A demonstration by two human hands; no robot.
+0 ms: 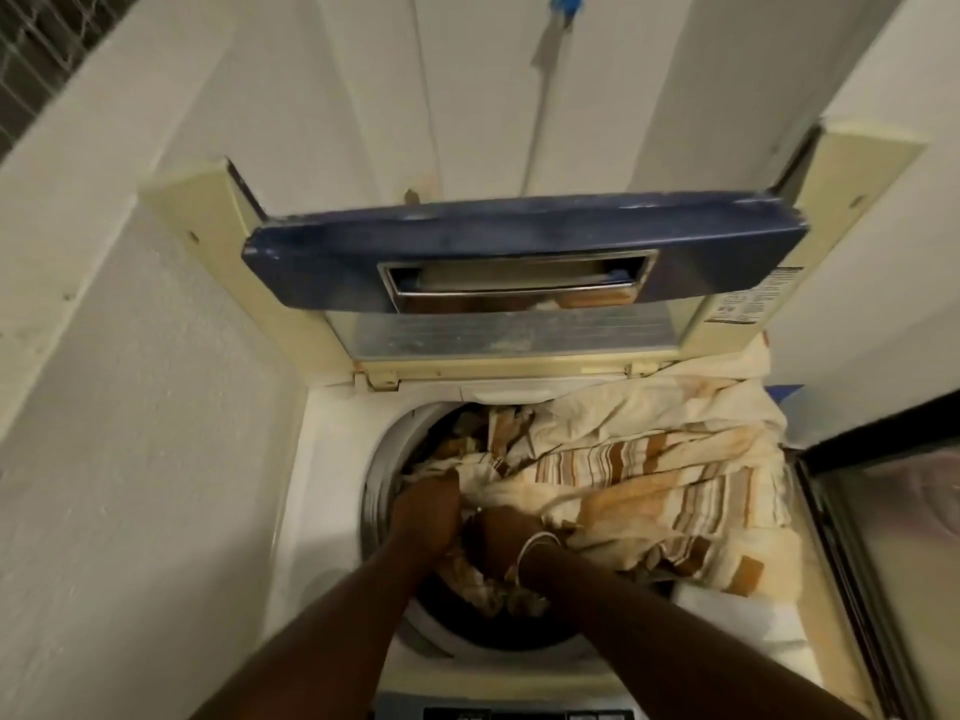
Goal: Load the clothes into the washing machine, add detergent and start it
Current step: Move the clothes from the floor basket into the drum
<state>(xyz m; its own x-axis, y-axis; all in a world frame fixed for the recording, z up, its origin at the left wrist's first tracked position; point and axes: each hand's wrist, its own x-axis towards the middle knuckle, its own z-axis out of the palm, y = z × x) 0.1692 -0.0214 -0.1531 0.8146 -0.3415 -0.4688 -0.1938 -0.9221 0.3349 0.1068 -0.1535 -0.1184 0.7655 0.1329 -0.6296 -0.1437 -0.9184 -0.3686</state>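
Machine: I see a top-loading washing machine point(332, 517) in a narrow white alcove, its drum mouth facing straight up at the camera.

Lid: the lid point(524, 262) is folded up and back against the wall, which I judge is to keep the opening clear for both arms.

Load: a cream sheet with brown and orange stripes point(649, 475) lies half in the drum and half over the right edge of the machine top; darker crumpled fabric point(462, 439) sits lower in the drum, at its far left.

Left hand: the left hand point(428, 504) presses down into the cloth at the left of the drum. Its fingers are buried in fabric, so I cannot tell whether it is gripping or pushing flat.

Right hand: the right hand point(501, 537), bangles point(535, 550) at the wrist, is just beside the left and sunk into the same bundle; its fingers are hidden too, so its grip is unknown.

Reason for hold: both hands work close together at the drum centre, probably to pack the bulk down so the overhang can follow.

Stage: loading is unfinished; much of the sheet is outside the drum.

Controls: the panel point(519, 711) at the near edge is partly cut off and unreadable.

Detergent: none visible.
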